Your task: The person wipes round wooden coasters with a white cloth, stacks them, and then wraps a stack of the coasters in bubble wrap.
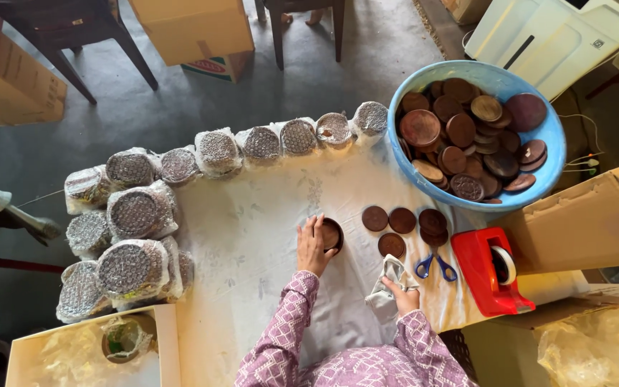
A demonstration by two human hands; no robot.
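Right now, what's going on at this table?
A person in a purple patterned sleeve sits at a cloth-covered table. The left hand cups a small round brown wooden piece; the right hand holds a grey cloth. Loose brown discs, blue-handled scissors and a red tape dispenser lie beside them. A blue basin holds more discs, and bubble-wrapped bundles line the table's edge.

My one camera sits on my head and looks almost straight down from well above the tabletop (252, 236). My sleeves enter at six o'clock, the blue basin (549, 143) lies toward two o'clock, and floor with chair legs shows at twelve.
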